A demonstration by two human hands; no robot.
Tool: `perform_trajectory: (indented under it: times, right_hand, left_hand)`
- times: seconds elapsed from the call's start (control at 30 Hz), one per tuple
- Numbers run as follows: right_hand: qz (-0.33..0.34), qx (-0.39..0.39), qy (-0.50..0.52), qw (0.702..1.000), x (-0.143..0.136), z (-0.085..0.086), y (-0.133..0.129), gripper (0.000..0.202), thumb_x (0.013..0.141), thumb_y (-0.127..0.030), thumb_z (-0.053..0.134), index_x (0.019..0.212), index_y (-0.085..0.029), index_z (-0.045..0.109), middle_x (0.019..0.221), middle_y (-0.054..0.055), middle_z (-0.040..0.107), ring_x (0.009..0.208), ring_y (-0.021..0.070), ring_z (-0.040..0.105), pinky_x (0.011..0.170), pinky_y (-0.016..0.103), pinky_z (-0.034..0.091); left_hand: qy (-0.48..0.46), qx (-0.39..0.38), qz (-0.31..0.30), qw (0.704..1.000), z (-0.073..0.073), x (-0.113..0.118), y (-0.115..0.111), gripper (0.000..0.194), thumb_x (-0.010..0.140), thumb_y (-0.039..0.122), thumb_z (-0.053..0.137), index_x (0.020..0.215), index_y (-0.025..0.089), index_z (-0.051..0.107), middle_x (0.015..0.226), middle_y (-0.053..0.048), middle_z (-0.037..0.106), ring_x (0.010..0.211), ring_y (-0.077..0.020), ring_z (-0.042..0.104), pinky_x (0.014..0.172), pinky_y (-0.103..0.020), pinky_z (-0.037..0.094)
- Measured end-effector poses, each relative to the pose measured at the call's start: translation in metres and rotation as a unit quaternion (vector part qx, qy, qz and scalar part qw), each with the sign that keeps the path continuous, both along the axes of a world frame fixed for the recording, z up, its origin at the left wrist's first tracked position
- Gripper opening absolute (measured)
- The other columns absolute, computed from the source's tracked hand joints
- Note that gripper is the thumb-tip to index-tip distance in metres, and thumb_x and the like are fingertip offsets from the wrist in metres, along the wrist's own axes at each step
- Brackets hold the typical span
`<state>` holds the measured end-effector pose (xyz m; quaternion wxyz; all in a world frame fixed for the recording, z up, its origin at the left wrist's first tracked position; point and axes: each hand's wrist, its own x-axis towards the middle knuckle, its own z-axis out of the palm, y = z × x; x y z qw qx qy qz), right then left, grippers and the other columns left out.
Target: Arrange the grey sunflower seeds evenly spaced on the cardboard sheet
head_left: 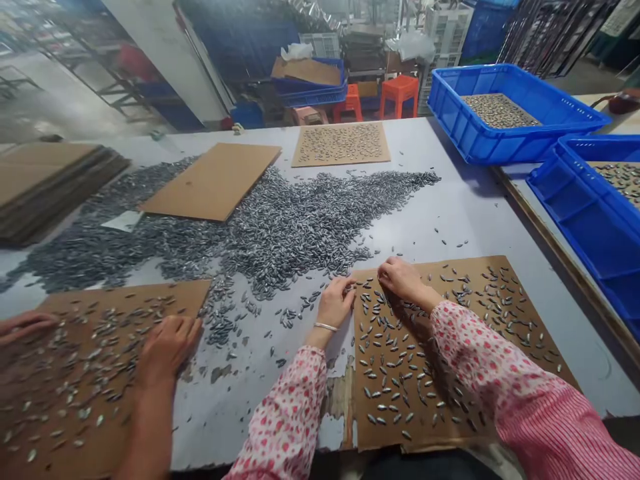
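Small silver spindle-shaped pieces (407, 435) spread from the right hand (403, 277), nearer than the left hand (334, 308), toward the counter's (460, 200) near edge; neither grip's closure can be told.

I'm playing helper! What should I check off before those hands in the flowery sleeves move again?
1. Cardboard sheet lying on the table: ok.
2. Left hand by the sheet's left edge, right hand over its far part: ok.
3. Silvery pieces on the sheet all spread apart: not ok, some touch or overlap.
4. Big pile close by: ok, it looks easy to reach.
5. A piece between the fingers: cannot tell, too small to see.
6. Other person's hand away from this sheet: ok.
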<state>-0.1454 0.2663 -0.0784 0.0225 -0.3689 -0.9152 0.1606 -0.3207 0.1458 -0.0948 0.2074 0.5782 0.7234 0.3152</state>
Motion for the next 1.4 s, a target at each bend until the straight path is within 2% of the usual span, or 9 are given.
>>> perform_trajectory:
  times: [0.2, 0.33, 0.43, 0.57, 0.67, 0.87, 1.13, 1.27, 1.4]
  right_hand:
    - [-0.024, 0.036, -0.004, 0.999, -0.002, -0.007, 0.011, 0.022, 0.092, -0.022, 0.044, 0.093, -0.018, 0.065, 0.096, 0.01, 0.058, 0.094, 0.0206, 0.049, 0.076, 0.028, 0.039]
    - [0.028, 0.038, 0.017, 0.999, -0.007, -0.013, 0.008, 0.018, 0.089, -0.028, 0.05, 0.099, -0.02, 0.064, 0.1, 0.008, 0.058, 0.098, 0.0207, 0.048, 0.08, 0.028, 0.038]
    - [0.082, 0.035, -0.001, 0.996, -0.015, -0.01, 0.003, 0.017, 0.088, -0.029, 0.053, 0.096, -0.021, 0.065, 0.1, 0.007, 0.059, 0.098, 0.0216, 0.049, 0.081, 0.029, 0.038]
    - [0.065, 0.031, -0.026, 0.997, -0.023, -0.004, 0.002, 0.019, 0.09, -0.026, 0.048, 0.092, -0.02, 0.066, 0.097, 0.009, 0.061, 0.097, 0.0216, 0.05, 0.08, 0.029, 0.038]
    - [0.041, 0.0, -0.042, 0.998, -0.027, 0.0, 0.003, 0.02, 0.089, -0.027, 0.048, 0.093, -0.02, 0.066, 0.097, 0.009, 0.061, 0.094, 0.0208, 0.052, 0.078, 0.028, 0.038]
    - [-0.032, -0.043, -0.023, 0.998, -0.03, 0.005, 0.005, 0.023, 0.09, -0.027, 0.045, 0.097, -0.02, 0.066, 0.096, 0.007, 0.062, 0.091, 0.0181, 0.054, 0.074, 0.026, 0.038]
    - [0.077, -0.006, -0.005, 0.997, -0.02, 0.001, -0.012, 0.016, 0.086, -0.031, 0.056, 0.093, -0.022, 0.067, 0.096, 0.006, 0.061, 0.096, 0.0191, 0.051, 0.078, 0.027, 0.035]
    - [0.093, 0.004, -0.044, 0.995, -0.018, 0.005, -0.013, 0.015, 0.087, -0.026, 0.054, 0.092, -0.022, 0.067, 0.095, 0.007, 0.062, 0.096, 0.0201, 0.052, 0.078, 0.029, 0.034]
    - [0.075, 0.041, -0.045, 0.995, -0.014, 0.006, -0.012, 0.015, 0.087, -0.025, 0.052, 0.089, -0.02, 0.066, 0.094, 0.008, 0.062, 0.095, 0.0211, 0.051, 0.077, 0.03, 0.034]
  left_hand:
    - [0.063, -0.035, 0.01, 0.997, 0.003, 0.008, 0.015, 0.019, 0.085, 0.023, 0.048, 0.095, 0.021, 0.064, 0.094, -0.005, 0.059, 0.085, -0.017, 0.058, 0.077, -0.028, 0.045]
    - [0.108, -0.06, 0.031, 0.992, 0.001, 0.011, 0.022, 0.018, 0.086, 0.027, 0.048, 0.089, 0.021, 0.065, 0.093, -0.005, 0.059, 0.082, -0.0171, 0.057, 0.072, -0.027, 0.043]
    - [0.151, -0.04, 0.038, 0.987, -0.001, 0.013, 0.02, 0.021, 0.088, 0.028, 0.046, 0.089, 0.021, 0.065, 0.092, -0.006, 0.06, 0.083, -0.0174, 0.056, 0.071, -0.026, 0.041]
    - [0.193, 0.007, -0.007, 0.981, -0.006, 0.016, 0.014, 0.026, 0.091, 0.026, 0.04, 0.088, 0.02, 0.065, 0.089, -0.007, 0.06, 0.087, -0.0186, 0.056, 0.074, -0.027, 0.041]
    - [0.17, 0.016, -0.018, 0.985, -0.01, 0.015, 0.01, 0.026, 0.091, 0.025, 0.04, 0.091, 0.02, 0.065, 0.09, -0.006, 0.061, 0.086, -0.0177, 0.057, 0.074, -0.027, 0.043]
    - [0.064, 0.035, 0.035, 0.997, -0.013, 0.007, 0.008, 0.017, 0.087, 0.024, 0.047, 0.093, 0.02, 0.062, 0.092, -0.005, 0.062, 0.081, -0.0156, 0.059, 0.075, -0.026, 0.046]
    - [0.073, -0.029, 0.029, 0.996, 0.004, 0.007, 0.011, 0.016, 0.084, 0.025, 0.052, 0.093, 0.021, 0.064, 0.093, -0.004, 0.062, 0.083, -0.0152, 0.059, 0.075, -0.025, 0.044]
    - [0.119, -0.067, 0.038, 0.99, 0.006, 0.013, 0.018, 0.016, 0.086, 0.029, 0.051, 0.089, 0.023, 0.066, 0.092, -0.004, 0.062, 0.084, -0.0161, 0.058, 0.07, -0.025, 0.042]
    - [0.139, -0.052, 0.057, 0.987, -0.001, 0.017, 0.022, 0.017, 0.086, 0.03, 0.05, 0.09, 0.023, 0.065, 0.094, -0.004, 0.061, 0.086, -0.0166, 0.057, 0.069, -0.025, 0.041]
